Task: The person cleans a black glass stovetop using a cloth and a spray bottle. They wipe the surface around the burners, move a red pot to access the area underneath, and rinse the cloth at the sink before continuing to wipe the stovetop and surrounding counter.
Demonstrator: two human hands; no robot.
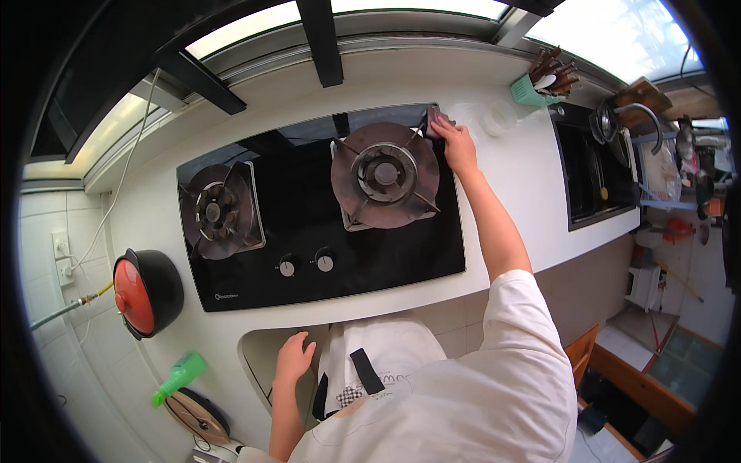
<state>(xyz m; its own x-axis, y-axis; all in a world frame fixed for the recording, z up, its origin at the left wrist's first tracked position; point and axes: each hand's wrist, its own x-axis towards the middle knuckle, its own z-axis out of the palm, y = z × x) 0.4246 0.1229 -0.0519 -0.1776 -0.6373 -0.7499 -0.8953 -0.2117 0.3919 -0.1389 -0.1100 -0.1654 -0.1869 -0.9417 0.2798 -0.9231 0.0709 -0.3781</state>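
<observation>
My right hand [459, 144] presses a folded brownish cloth [433, 120] onto the far right corner of a black glass gas hob [295, 226]. Just left of the cloth is the larger burner [386, 173], ringed by a brown metal pan support. A smaller burner [214, 212] occupies the hob's left side. Two silver knobs, a left one [287, 268] and a right one [325, 263], sit near the front. My left hand [295, 360] hangs in front of the counter's edge, holding nothing, its fingers somewhat apart.
A black pot with a red lid [134, 297] stands left of the hob, with a green spray bottle [180, 376] nearer me. Beyond my right hand are a clear round container [499, 118], a mint utensil basket [528, 92] and a black sink [584, 168]. A white cord [124, 168] hangs at left.
</observation>
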